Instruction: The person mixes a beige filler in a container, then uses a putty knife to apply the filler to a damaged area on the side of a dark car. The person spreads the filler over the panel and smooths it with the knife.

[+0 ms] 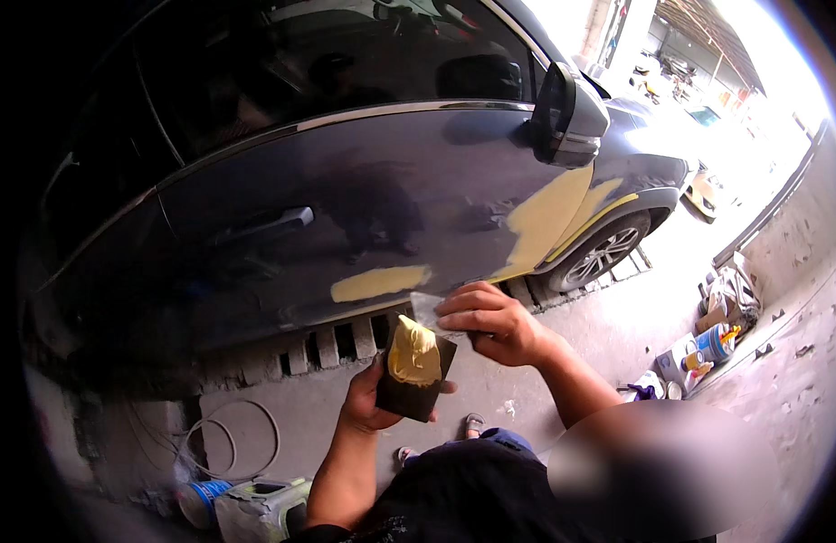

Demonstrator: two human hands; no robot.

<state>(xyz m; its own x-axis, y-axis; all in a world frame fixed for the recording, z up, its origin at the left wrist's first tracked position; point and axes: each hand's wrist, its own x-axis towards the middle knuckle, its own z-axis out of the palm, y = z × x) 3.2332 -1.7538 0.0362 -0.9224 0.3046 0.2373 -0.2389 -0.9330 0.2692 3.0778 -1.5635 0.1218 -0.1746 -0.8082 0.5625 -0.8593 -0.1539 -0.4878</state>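
Observation:
My left hand (365, 398) grips a dark, square mixing board (409, 401) from its left edge, with fingertips showing at the right side. A thick mound of pale yellow body filler (415, 359) lies on the board. Between the fingers of my right hand (498, 324) is a thin, light grey putty spreader (425, 309), held just above the board's upper right corner. Beyond both hands stands a dark grey car door (291, 199). Low on it is a yellow filler patch (382, 283), and a larger filler patch (546, 217) covers its front end.
The side mirror (570, 118) juts out at the upper right, above the front wheel (603, 253). Tins and bags, among them a blue tin (715, 344), stand along the right wall. A coiled hose (230, 441) and a blue-white bucket (201, 502) are at lower left.

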